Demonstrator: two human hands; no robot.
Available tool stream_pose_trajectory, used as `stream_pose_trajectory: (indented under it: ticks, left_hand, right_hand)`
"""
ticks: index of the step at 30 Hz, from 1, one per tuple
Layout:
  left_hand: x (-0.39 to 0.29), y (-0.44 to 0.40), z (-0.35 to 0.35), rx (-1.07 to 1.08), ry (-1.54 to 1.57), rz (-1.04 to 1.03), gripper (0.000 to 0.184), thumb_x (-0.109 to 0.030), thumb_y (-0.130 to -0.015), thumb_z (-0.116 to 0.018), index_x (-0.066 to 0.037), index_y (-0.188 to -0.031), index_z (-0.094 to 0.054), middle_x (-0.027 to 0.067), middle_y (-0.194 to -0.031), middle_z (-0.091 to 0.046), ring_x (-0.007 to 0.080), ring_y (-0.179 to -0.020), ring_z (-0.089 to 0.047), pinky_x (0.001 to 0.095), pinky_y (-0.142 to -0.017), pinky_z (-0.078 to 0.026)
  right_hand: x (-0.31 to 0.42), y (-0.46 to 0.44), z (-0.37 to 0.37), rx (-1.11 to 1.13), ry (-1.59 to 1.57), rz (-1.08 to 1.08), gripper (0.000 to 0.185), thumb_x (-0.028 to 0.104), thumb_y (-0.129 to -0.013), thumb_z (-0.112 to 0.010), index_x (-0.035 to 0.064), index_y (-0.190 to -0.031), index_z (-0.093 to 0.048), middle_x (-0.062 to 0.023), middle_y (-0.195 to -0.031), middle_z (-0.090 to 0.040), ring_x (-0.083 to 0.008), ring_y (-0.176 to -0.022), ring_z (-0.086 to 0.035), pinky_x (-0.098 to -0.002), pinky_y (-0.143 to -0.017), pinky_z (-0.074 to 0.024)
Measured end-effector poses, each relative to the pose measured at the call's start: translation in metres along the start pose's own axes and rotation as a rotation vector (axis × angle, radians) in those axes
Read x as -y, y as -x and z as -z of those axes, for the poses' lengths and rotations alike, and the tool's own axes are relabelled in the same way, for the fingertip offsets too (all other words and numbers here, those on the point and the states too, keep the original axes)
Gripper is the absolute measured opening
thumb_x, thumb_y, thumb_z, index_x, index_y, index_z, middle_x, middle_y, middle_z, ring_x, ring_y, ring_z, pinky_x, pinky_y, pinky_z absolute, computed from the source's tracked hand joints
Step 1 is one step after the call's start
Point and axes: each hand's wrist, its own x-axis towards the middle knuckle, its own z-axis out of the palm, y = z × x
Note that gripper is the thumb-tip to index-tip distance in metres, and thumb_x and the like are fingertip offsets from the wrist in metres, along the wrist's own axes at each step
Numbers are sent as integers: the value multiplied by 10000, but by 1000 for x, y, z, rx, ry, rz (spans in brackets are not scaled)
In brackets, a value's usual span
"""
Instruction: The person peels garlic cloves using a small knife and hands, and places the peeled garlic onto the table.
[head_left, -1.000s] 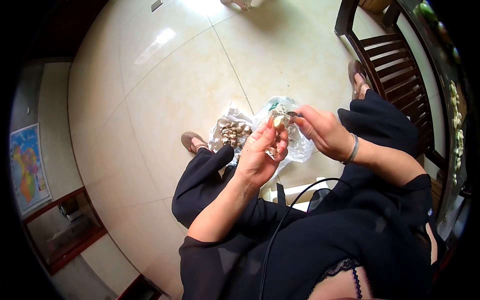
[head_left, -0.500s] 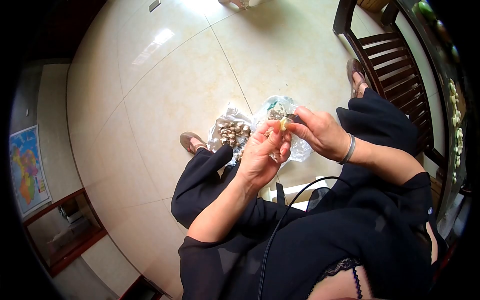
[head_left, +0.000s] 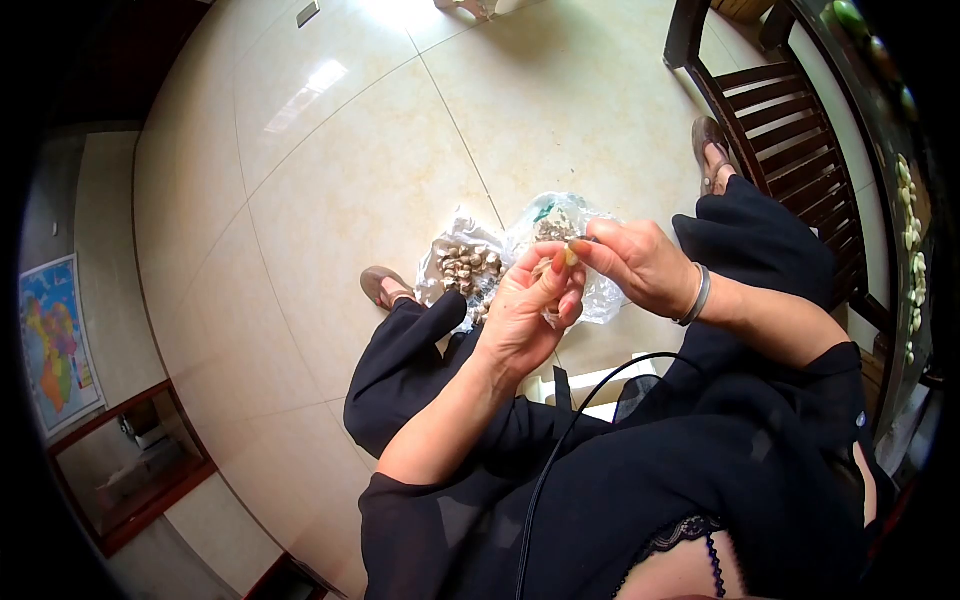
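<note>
A small pale yellow piece [head_left: 571,257] is pinched between the fingertips of my left hand [head_left: 525,305], whose other fingers curl inward. My right hand [head_left: 640,265] meets it from the right, closed on a small dark tool [head_left: 590,239] that is mostly hidden by the fingers. Below the hands, small brownish round pieces [head_left: 463,270] lie in a crumpled white bag [head_left: 430,284]. Beside it is a clear plastic bag [head_left: 603,297] with green print and loose scraps, partly behind my hands.
A dark slatted wooden chair [head_left: 790,125] stands at the upper right. Pale pieces [head_left: 912,240] line a dark surface at the right edge. A white stool or box [head_left: 603,390] is between the legs, with a black cable [head_left: 560,450] crossing. My shoes rest on the tiled floor [head_left: 330,210].
My fingertips have come closer together around the pale piece, which now shows less. The dark tool is more hidden in my right hand. The bags have stayed in place.
</note>
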Motion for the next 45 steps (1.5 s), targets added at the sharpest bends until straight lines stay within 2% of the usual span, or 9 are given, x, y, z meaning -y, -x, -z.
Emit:
stream_pose_trajectory:
  ticks: [4, 9, 15, 20, 22, 24, 31, 38, 45]
  left_hand:
    - [-3, 0, -1, 15, 33, -2, 204, -176, -823, -569, -59, -987, -534, 56, -789, -537, 98, -564, -474, 183, -497, -391]
    - [-6, -1, 3, -43, -162, -32, 219, -226, -839, -544, -46, -964, -553, 22, -791, -513, 75, -583, -433, 178, -504, -358]
    - [-6, 0, 2, -2, -147, -24, 208, -204, -833, -555, -41, -961, -545, 19, -794, -515, 69, -583, -428, 178, -503, -356]
    - [-2, 1, 2, -8, -29, -12, 197, -169, -824, -565, -31, -964, -546, 38, -808, -552, 81, -574, -459, 174, -506, -380]
    - [-2, 1, 2, -15, -4, -12, 196, -166, -827, -560, -29, -967, -543, 37, -813, -552, 81, -572, -457, 174, -508, -378]
    - [-4, 1, 0, -36, -14, -42, 231, -168, -830, -556, -25, -1011, -541, 32, -817, -550, 77, -578, -459, 171, -509, -378]
    - [-6, 3, 1, -39, -86, -71, 318, -169, -824, -562, -22, -1103, -517, 25, -802, -548, 73, -581, -465, 166, -512, -384]
    - [-4, 3, 1, -93, -35, -77, 252, -138, -815, -575, -27, -1037, -530, 45, -798, -559, 98, -567, -469, 195, -499, -372]
    - [-3, 4, 2, -82, -8, -72, 154, -114, -812, -578, -45, -943, -536, 53, -790, -562, 107, -558, -472, 200, -499, -370]
  right_hand:
    - [-2, 0, 1, 17, -23, 2, 277, 260, -885, -441, 25, -754, -503, -153, -597, -507, -322, -564, -537, -364, -474, -412]
    - [-5, 1, 0, 41, -6, 3, 302, 276, -886, -436, 29, -717, -479, -162, -588, -505, -335, -562, -530, -369, -474, -409]
    - [-4, 1, 1, 52, 9, 32, 313, 292, -885, -433, 34, -711, -469, -157, -587, -517, -328, -550, -533, -374, -471, -408]
    - [4, 1, 5, 0, 269, 63, 317, 327, -862, -467, 47, -714, -468, -126, -592, -514, -294, -540, -541, -356, -461, -413]
    - [6, 1, 7, -25, 231, 80, 297, 298, -846, -500, 36, -712, -462, -144, -591, -494, -314, -533, -528, -358, -456, -404]
    - [7, 0, 9, -47, 191, 99, 283, 270, -830, -534, 26, -710, -455, -162, -590, -473, -334, -527, -514, -360, -451, -394]
    - [6, -1, 8, 8, 315, 33, 360, 359, -789, -568, 28, -723, -445, -144, -582, -478, -320, -516, -516, -354, -457, -400]
    - [8, 0, 8, 28, 432, 12, 414, 445, -796, -517, 46, -702, -464, -114, -629, -543, -263, -537, -565, -329, -459, -434]
    - [7, 0, 6, 18, 453, 49, 430, 465, -782, -523, 49, -692, -465, -110, -626, -542, -261, -533, -563, -321, -454, -433]
